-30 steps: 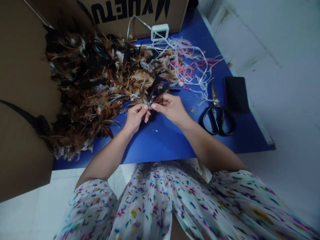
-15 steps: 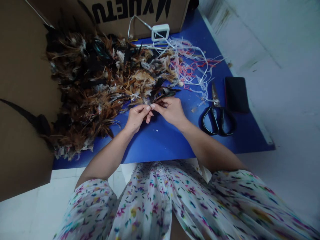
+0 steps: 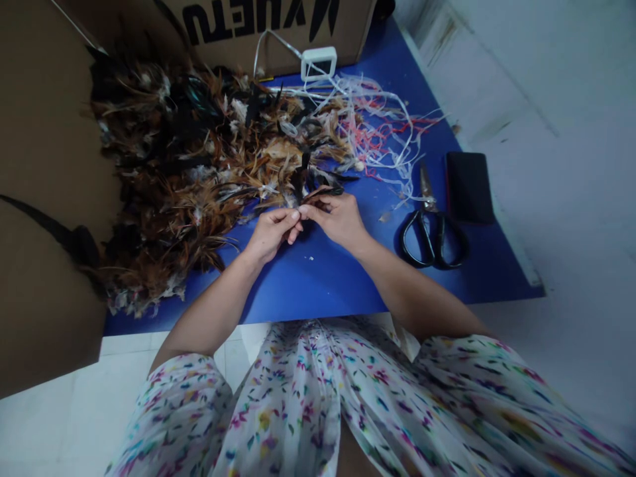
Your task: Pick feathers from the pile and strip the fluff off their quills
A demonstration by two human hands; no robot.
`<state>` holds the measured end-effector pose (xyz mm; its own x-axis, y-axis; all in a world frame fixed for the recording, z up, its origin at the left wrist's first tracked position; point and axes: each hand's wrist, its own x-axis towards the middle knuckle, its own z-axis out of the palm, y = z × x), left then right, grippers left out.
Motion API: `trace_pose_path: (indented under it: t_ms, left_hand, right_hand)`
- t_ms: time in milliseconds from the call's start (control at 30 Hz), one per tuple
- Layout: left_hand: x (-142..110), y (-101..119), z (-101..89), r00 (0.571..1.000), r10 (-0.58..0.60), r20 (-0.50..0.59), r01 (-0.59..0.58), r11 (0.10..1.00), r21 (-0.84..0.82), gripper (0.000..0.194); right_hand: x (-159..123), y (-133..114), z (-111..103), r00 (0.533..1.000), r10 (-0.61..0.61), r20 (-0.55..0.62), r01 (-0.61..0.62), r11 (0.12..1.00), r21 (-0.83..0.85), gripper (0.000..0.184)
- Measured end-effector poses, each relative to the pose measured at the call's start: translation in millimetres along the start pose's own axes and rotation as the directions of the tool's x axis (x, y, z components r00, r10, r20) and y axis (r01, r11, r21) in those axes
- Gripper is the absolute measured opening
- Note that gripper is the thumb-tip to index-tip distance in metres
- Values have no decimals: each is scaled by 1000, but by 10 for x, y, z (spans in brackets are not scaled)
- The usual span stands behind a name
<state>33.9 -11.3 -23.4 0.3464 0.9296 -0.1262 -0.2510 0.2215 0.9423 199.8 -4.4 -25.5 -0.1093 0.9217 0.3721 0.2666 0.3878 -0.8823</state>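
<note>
Close to the pile's front edge, my left hand (image 3: 273, 231) and my right hand (image 3: 338, 216) meet with thumbs and fingertips pinched together. Dark feathers (image 3: 325, 191) stick out from the pinch, above and behind my right fingers. Their quill ends are hidden between my fingertips. Beyond my hands spreads a large heap of brown and black feathers (image 3: 213, 172), with pale fluff mixed in. The heap reaches left to a cardboard panel and comes right up to my left fingers.
White and red plastic strips (image 3: 377, 132) lie tangled right of the heap. Black-handled scissors (image 3: 432, 238) and a dark flat case (image 3: 470, 187) are at the right. A cardboard box (image 3: 278, 40) stands behind, a white square-framed object (image 3: 318, 64) before it, on a blue table (image 3: 318, 291).
The dark feathers at my fingertips have shifted slightly; one stands more upright now. Both hands remain pinched together in nearly the same place.
</note>
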Motion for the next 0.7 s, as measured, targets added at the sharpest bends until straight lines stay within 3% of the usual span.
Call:
trace_pose_path:
  t_ms: [233,400,533,700]
  left_hand:
    - [12,15,-16,1000,-8,-9,7,995,-96,36]
    - [36,65,-11,978,69,-198,-101,983,-153,23]
    - [51,97,-4,954,58,-295,-107,982,-154,22]
    - [48,109,7,954,36,-298,-83,986,-147,22]
  right_hand:
    - [42,-17,-47,998,-54,13,53,998,15,34]
    - [69,54,-168,998,-65,-5,62,975,-214,13]
    - [53,93,-176,977,-132,169,196,866,-460,19]
    - [34,31,-93,945,-45,325,271,666,-695,29]
